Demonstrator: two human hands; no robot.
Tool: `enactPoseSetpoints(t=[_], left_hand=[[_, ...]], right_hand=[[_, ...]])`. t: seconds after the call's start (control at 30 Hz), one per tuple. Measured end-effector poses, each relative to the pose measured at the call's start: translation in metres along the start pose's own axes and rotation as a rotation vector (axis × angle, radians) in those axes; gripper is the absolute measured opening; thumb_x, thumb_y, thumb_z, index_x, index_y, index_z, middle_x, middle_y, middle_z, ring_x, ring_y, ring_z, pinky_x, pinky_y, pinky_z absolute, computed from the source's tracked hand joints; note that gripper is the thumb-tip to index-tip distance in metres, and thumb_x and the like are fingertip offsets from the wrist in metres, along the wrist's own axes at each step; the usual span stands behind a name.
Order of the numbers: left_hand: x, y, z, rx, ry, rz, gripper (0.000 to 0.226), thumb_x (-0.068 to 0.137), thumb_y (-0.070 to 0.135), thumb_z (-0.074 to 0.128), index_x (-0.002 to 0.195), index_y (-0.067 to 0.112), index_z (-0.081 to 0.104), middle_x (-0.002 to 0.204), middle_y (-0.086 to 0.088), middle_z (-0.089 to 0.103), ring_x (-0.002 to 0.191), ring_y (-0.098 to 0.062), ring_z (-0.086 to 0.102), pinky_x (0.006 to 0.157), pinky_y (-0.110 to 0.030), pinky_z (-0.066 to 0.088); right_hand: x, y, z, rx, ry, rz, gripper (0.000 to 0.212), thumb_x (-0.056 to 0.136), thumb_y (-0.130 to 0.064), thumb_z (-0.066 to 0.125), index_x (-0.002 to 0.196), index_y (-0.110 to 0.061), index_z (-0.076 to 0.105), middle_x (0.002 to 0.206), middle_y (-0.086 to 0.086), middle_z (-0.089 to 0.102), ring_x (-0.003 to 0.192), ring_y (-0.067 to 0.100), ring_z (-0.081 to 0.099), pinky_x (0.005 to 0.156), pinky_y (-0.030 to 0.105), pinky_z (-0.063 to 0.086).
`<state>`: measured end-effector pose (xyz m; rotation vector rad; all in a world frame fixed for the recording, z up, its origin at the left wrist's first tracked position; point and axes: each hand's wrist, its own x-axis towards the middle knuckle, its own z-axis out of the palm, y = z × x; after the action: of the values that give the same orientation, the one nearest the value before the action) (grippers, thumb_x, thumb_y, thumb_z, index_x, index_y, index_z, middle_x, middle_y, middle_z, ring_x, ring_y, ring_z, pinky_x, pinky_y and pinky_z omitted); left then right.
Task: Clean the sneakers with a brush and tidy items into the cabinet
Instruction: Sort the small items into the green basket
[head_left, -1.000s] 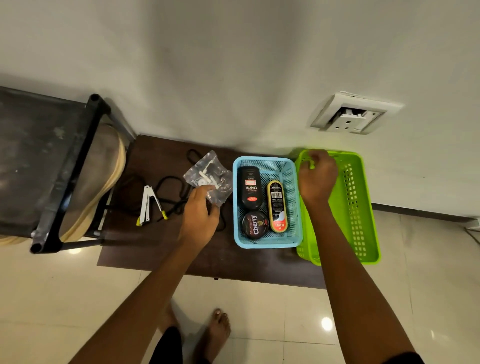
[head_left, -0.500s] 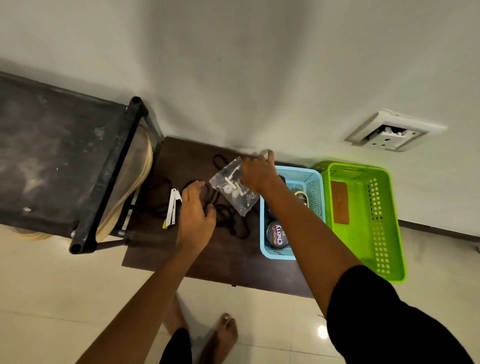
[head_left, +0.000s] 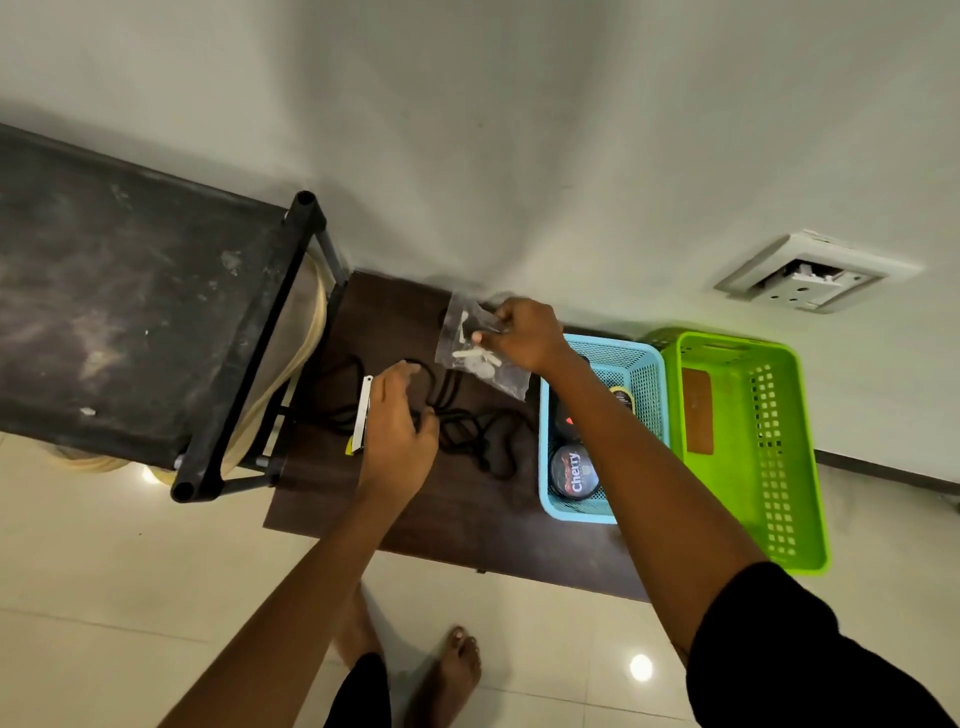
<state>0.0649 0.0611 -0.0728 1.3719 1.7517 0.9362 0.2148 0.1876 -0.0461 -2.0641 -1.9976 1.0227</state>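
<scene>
My right hand (head_left: 524, 335) pinches a clear plastic bag (head_left: 480, 353) of small white pieces, lifted above the dark brown low table (head_left: 457, 514). My left hand (head_left: 397, 421) reaches down onto a tangle of black laces (head_left: 467, 431), fingers curled at them; whether it grips them I cannot tell. A white folded tool (head_left: 362, 415) with a yellow tip lies just left of that hand. The blue basket (head_left: 649, 374) holds a round Cherry polish tin (head_left: 574, 470) and other polish containers, partly hidden by my right forearm. The green basket (head_left: 789, 467) holds a brown flat piece (head_left: 697, 415).
A black shoe rack (head_left: 156, 332) stands at the left with a pale sole (head_left: 291, 374) showing under its top shelf. A wall socket (head_left: 802, 275) sits on the white wall at the right. My bare feet (head_left: 447, 670) stand on the tiled floor before the table.
My right hand left the green basket, crossed left and took the plastic bag from my left hand. My left hand dropped onto the black laces. The view shifted left.
</scene>
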Motion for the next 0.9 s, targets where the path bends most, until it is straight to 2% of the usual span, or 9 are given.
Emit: enactPoseSetpoints(t=[0.13, 0.23, 0.3, 0.4, 0.47, 0.5, 0.6, 0.77, 0.9], left_hand=[[0.001, 0.005, 0.003, -0.019, 0.012, -0.007, 0.049, 0.081, -0.010, 0.059, 0.128, 0.001, 0.048, 0.129, -0.014, 0.045, 0.123, -0.024, 0.047, 0.105, -0.034, 0.040], [0.001, 0.012, 0.007, -0.033, 0.007, 0.000, 0.048, 0.081, -0.010, 0.058, 0.126, 0.003, 0.049, 0.129, -0.014, 0.044, 0.120, -0.020, 0.048, 0.101, -0.027, 0.039], [0.000, 0.018, 0.011, -0.042, 0.000, 0.021, 0.048, 0.080, -0.011, 0.057, 0.125, 0.003, 0.050, 0.128, -0.014, 0.044, 0.119, -0.020, 0.049, 0.100, -0.025, 0.038], [-0.003, 0.029, 0.019, -0.038, -0.012, 0.076, 0.046, 0.080, -0.011, 0.058, 0.124, 0.002, 0.051, 0.130, -0.014, 0.044, 0.120, -0.022, 0.049, 0.102, -0.026, 0.038], [-0.005, 0.039, 0.026, -0.042, -0.020, 0.099, 0.044, 0.082, -0.009, 0.058, 0.124, 0.001, 0.052, 0.130, -0.014, 0.044, 0.120, -0.021, 0.049, 0.101, -0.023, 0.037], [-0.007, 0.045, 0.030, -0.045, -0.025, 0.112, 0.043, 0.082, -0.009, 0.059, 0.124, 0.001, 0.052, 0.130, -0.013, 0.044, 0.119, -0.019, 0.049, 0.100, -0.019, 0.036], [-0.012, 0.059, 0.042, -0.060, -0.035, 0.148, 0.042, 0.082, -0.009, 0.059, 0.122, 0.003, 0.054, 0.130, -0.011, 0.045, 0.119, -0.017, 0.050, 0.097, -0.008, 0.035], [-0.023, 0.075, 0.063, -0.055, -0.089, 0.173, 0.042, 0.081, -0.010, 0.058, 0.121, 0.003, 0.055, 0.133, -0.012, 0.045, 0.122, -0.020, 0.049, 0.101, -0.022, 0.037], [-0.030, 0.078, 0.077, -0.034, -0.124, 0.173, 0.041, 0.082, -0.009, 0.058, 0.121, 0.003, 0.054, 0.134, -0.011, 0.044, 0.122, -0.019, 0.048, 0.099, -0.018, 0.035]], right_hand=[[-0.012, -0.001, -0.018, 0.219, 0.053, 0.027, 0.041, 0.076, -0.030, 0.077, 0.099, -0.001, 0.061, 0.084, 0.003, 0.056, 0.078, 0.015, 0.051, 0.053, 0.008, 0.034], [-0.024, 0.010, -0.033, 0.418, 0.095, 0.101, 0.043, 0.075, -0.029, 0.078, 0.106, -0.004, 0.062, 0.090, 0.001, 0.057, 0.080, 0.012, 0.054, 0.050, 0.001, 0.036], [-0.036, 0.022, -0.042, 0.573, 0.158, 0.144, 0.041, 0.073, -0.024, 0.080, 0.107, -0.007, 0.062, 0.095, 0.000, 0.058, 0.083, 0.012, 0.056, 0.060, 0.006, 0.044], [-0.055, 0.051, -0.057, 0.792, 0.231, 0.169, 0.032, 0.070, -0.013, 0.081, 0.097, -0.013, 0.063, 0.097, 0.003, 0.063, 0.086, 0.018, 0.060, 0.082, 0.032, 0.054], [-0.072, 0.071, -0.071, 0.946, 0.261, 0.163, 0.027, 0.073, -0.003, 0.076, 0.095, -0.010, 0.062, 0.099, 0.014, 0.066, 0.080, 0.022, 0.062, 0.080, 0.039, 0.054], [-0.081, 0.081, -0.079, 0.993, 0.287, 0.163, 0.023, 0.075, 0.000, 0.073, 0.093, -0.009, 0.062, 0.097, 0.016, 0.067, 0.077, 0.022, 0.062, 0.078, 0.038, 0.055], [-0.106, 0.116, -0.100, 1.080, 0.397, 0.194, 0.016, 0.080, -0.002, 0.069, 0.092, -0.010, 0.062, 0.081, 0.003, 0.069, 0.065, 0.012, 0.064, 0.064, 0.027, 0.054], [-0.141, 0.186, -0.111, 1.122, 0.522, 0.290, 0.019, 0.077, -0.018, 0.069, 0.090, -0.009, 0.058, 0.069, 0.003, 0.064, 0.053, 0.009, 0.060, 0.055, 0.025, 0.052], [-0.145, 0.225, -0.092, 1.181, 0.605, 0.460, 0.022, 0.091, 0.000, 0.055, 0.111, -0.002, 0.046, 0.076, 0.011, 0.054, 0.043, 0.004, 0.057, 0.043, 0.018, 0.047]])
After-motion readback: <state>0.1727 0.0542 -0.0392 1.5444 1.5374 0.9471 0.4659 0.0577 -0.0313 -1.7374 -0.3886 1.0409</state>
